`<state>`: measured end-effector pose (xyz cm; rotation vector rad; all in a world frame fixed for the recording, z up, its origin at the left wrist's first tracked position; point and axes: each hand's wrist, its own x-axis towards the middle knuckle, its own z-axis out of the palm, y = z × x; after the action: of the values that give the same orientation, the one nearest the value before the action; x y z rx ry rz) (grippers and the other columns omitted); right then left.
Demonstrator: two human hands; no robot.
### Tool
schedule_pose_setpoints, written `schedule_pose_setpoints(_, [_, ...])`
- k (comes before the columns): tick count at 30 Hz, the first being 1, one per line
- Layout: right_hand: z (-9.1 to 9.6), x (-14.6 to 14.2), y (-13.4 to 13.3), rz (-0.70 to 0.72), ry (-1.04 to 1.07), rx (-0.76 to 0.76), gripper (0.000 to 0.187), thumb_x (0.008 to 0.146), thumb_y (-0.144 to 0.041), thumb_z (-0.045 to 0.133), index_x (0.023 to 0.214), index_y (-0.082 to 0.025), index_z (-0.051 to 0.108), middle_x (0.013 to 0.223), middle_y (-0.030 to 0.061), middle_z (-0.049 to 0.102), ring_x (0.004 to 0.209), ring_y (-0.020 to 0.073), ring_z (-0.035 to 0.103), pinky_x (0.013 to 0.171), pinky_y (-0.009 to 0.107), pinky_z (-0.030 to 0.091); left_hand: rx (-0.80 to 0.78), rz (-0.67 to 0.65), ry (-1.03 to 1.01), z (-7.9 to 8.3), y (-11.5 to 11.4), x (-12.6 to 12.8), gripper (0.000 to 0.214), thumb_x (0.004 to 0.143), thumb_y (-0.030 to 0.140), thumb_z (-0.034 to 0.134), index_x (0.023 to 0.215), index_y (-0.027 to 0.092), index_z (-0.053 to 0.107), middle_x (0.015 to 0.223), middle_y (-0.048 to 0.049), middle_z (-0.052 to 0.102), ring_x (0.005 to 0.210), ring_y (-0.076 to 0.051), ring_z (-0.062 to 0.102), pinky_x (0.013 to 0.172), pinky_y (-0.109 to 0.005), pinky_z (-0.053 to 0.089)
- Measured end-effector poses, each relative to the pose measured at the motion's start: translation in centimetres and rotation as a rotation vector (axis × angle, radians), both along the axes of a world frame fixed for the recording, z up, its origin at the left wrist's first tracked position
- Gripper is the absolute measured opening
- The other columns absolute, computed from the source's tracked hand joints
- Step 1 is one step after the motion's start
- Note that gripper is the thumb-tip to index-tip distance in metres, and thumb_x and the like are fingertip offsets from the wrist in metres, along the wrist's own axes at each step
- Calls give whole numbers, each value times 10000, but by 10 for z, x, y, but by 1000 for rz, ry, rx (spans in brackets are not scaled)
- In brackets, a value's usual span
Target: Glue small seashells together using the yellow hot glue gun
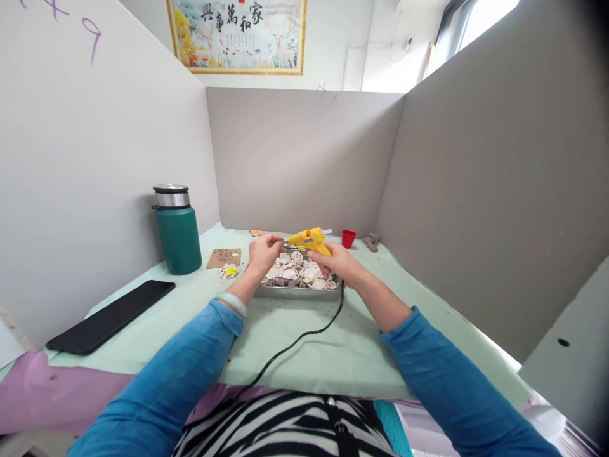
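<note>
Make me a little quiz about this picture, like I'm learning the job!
1. True or false: the right hand holds the yellow glue gun above the metal tray of shells.
2. What lies flat on the left side of the table?
A. a black phone
B. a pair of scissors
C. an open book
3. Fill in the gap: the small cup behind the tray is coloured ____.

Key: 1 true; 2 A; 3 red.
</note>
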<state>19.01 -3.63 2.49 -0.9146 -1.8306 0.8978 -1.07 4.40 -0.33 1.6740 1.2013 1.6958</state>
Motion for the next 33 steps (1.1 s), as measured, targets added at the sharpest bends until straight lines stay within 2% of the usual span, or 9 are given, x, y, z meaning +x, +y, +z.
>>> schedule_pose_setpoints(6, [0, 1, 0, -19, 2, -3, 328, 759, -476, 603, 859, -168, 555, 482, -74, 375, 424, 72, 362, 440, 205, 342, 44, 44, 93, 3, -10, 2, 93, 724, 214, 575, 765, 181, 652, 678, -14, 684, 670, -167, 677, 665, -251, 504])
schedule_pose_setpoints(11, [1, 0, -1, -9, 6, 0, 319, 768, -458, 602, 880, -162, 554, 484, -76, 372, 430, 72, 369, 440, 201, 340, 95, 69, 165, 4, -14, 2, 105, 736, 211, 557, 770, 181, 652, 658, -17, 684, 655, -169, 677, 624, -242, 491])
schedule_pose_setpoints(22, [1, 0, -1, 10, 11, -11, 338, 755, -482, 605, 867, -170, 545, 498, -75, 376, 429, 71, 364, 442, 207, 340, 48, 42, 105, 4, -13, 2, 83, 726, 213, 575, 754, 183, 647, 661, -15, 680, 650, -166, 674, 617, -238, 492])
schedule_pose_setpoints(26, [2, -1, -3, 10, 7, -12, 330, 757, -487, 598, 854, -178, 537, 495, -74, 372, 433, 73, 359, 448, 210, 340, 18, 74, 92, 4, -8, 1, 85, 722, 217, 580, 752, 187, 654, 638, -18, 677, 635, -167, 668, 629, -249, 493])
schedule_pose_setpoints(30, [4, 1, -1, -114, -97, -2, 343, 762, -503, 572, 858, -175, 544, 509, -60, 389, 450, 86, 381, 453, 219, 329, -19, 147, 78, 4, -2, -4, 86, 711, 204, 580, 744, 186, 657, 629, -17, 678, 624, -167, 666, 645, -252, 492])
schedule_pose_setpoints(33, [2, 3, 5, -306, -363, 139, 355, 750, -510, 570, 861, -173, 584, 617, -12, 512, 547, 121, 469, 507, 237, 338, -34, 176, 68, 4, 0, -8, 96, 703, 214, 580, 749, 180, 657, 639, -21, 682, 643, -174, 674, 650, -250, 490])
